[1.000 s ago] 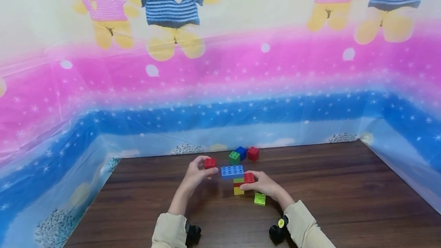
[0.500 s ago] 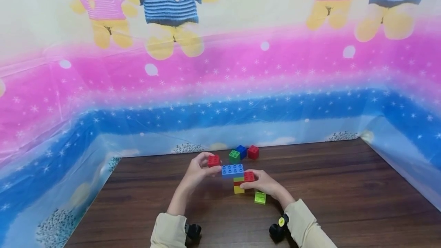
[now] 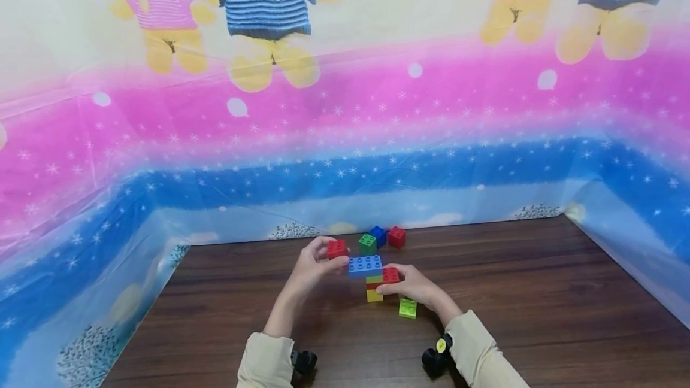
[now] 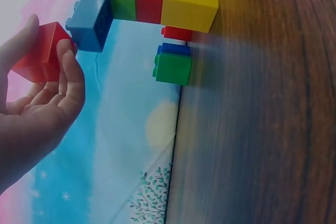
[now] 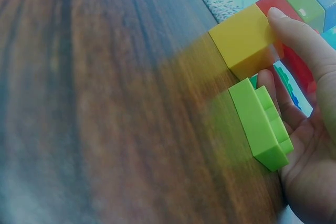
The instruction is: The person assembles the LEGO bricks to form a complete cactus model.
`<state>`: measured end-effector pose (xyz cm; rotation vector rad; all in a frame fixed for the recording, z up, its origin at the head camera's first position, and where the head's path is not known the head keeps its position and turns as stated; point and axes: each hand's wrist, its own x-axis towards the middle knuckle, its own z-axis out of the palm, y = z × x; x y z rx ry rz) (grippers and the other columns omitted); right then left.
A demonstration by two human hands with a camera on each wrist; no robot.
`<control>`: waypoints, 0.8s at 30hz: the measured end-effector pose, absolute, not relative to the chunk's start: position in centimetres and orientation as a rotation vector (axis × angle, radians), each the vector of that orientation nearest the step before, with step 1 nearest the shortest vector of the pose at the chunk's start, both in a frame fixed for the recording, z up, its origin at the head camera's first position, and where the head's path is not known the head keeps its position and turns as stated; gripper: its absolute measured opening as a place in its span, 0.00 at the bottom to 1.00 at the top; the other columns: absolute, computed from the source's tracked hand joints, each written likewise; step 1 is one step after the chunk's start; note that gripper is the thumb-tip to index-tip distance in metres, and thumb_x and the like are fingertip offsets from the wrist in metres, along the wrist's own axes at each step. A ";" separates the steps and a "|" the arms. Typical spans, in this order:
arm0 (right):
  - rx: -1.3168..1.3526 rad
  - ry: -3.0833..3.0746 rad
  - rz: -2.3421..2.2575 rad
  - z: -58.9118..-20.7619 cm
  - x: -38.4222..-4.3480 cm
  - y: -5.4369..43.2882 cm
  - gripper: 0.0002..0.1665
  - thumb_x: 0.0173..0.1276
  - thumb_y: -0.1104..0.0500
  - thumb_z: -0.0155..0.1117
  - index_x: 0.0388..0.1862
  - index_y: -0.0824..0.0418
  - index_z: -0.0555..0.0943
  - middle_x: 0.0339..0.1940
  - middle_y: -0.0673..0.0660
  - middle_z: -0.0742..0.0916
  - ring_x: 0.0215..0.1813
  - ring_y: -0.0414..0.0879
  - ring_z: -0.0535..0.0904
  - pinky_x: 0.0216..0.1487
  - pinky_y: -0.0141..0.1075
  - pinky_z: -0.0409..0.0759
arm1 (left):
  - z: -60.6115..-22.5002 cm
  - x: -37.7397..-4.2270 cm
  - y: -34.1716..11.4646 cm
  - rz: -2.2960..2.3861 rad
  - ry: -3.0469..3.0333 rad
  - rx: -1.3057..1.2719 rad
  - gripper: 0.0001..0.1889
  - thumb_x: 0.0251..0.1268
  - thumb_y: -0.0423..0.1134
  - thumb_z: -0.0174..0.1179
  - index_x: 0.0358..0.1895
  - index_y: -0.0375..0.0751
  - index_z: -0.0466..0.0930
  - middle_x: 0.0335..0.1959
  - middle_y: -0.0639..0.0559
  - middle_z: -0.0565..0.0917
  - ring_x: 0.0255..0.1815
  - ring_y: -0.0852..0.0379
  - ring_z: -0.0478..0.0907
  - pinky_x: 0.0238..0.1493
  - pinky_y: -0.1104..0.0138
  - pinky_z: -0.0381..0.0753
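Note:
My left hand [image 3: 308, 269] pinches a red toy building brick [image 3: 336, 248], held off the table right by the left end of a long blue brick [image 3: 365, 266]. That blue brick tops a small stack and juts out to the left. Below it come a light green brick [image 5: 302, 6], a red brick [image 3: 390, 274] that sticks out to the right, and a yellow brick [image 3: 374, 296] at the bottom. My right hand [image 3: 416, 287] grips the stack, its thumb near the seam of red and yellow. Part of the lower red brick is hidden by that hand.
A flat lime green brick [image 3: 408, 308] lies on the table [image 3: 215, 316] beneath the right hand. Behind the stack sit a green brick [image 3: 368, 244], a dark blue brick [image 3: 379, 236] and another red brick [image 3: 397, 237]. A patterned cloth [image 3: 345, 178] hangs along the table's back edge.
The left hand has brought its red brick rightward and slightly up, to the blue brick's left end. My right hand keeps its hold on the stack, nearly still.

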<state>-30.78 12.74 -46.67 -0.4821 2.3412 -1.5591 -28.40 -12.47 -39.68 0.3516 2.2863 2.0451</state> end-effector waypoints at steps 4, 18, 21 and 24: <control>-0.489 2.322 -1.565 -46.9 -30.9 12.8 0.33 0.62 0.46 0.69 0.63 0.59 0.75 0.49 0.57 0.87 0.44 0.44 0.79 0.47 0.35 0.78 | -39.8 -28.4 -12.3 1.997 2.319 0.423 0.20 0.62 0.34 0.65 0.55 0.35 0.72 0.53 0.34 0.82 0.35 0.58 0.82 0.44 0.61 0.85; -0.464 2.332 -1.558 -46.9 -30.9 12.9 0.34 0.60 0.43 0.71 0.61 0.58 0.76 0.49 0.56 0.88 0.45 0.43 0.79 0.48 0.34 0.78 | -39.7 -28.1 -11.8 1.892 2.395 0.488 0.21 0.64 0.39 0.65 0.58 0.38 0.73 0.49 0.38 0.81 0.44 0.56 0.81 0.47 0.66 0.83; -0.473 2.324 -1.564 -46.9 -30.9 12.9 0.34 0.60 0.44 0.71 0.61 0.58 0.76 0.48 0.55 0.88 0.45 0.44 0.79 0.48 0.35 0.78 | -39.8 -28.0 -11.8 1.877 2.406 0.482 0.21 0.64 0.41 0.65 0.58 0.39 0.73 0.47 0.41 0.81 0.44 0.56 0.81 0.48 0.66 0.82; -0.482 2.318 -1.570 -46.8 -30.9 12.8 0.33 0.60 0.44 0.70 0.61 0.57 0.77 0.48 0.55 0.88 0.45 0.44 0.80 0.48 0.35 0.78 | -39.8 -28.0 -11.7 1.885 2.390 0.492 0.21 0.64 0.41 0.65 0.58 0.38 0.73 0.46 0.42 0.81 0.45 0.56 0.81 0.50 0.63 0.83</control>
